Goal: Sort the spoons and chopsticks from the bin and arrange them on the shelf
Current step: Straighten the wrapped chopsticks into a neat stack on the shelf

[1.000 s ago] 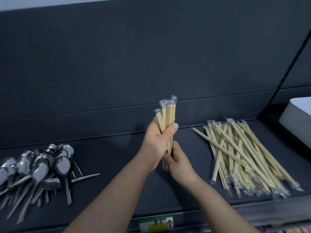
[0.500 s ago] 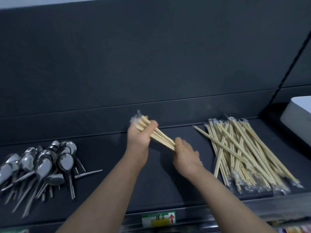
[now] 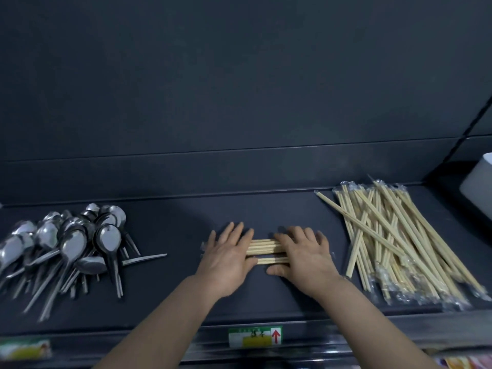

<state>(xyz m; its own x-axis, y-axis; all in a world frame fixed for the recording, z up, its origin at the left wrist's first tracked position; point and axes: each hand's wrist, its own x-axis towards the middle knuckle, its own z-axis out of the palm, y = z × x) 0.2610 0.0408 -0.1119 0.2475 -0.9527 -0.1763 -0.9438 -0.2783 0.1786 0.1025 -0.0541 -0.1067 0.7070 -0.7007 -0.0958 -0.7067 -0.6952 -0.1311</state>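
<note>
Head view: the chopstick bundle (image 3: 266,249), held up half a second ago, now lies flat on the shelf (image 3: 173,288), left of the large chopstick pile (image 3: 394,241). The left hand (image 3: 226,258) and right hand (image 3: 306,258) press it with straight fingers.

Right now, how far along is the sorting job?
Done: spoon pile at left of the shelf, wrapped chopstick heap at right. In hand: left hand and right hand press flat on a small chopstick bundle mid-shelf. Left: cannot tell; no bin contents show.
</note>
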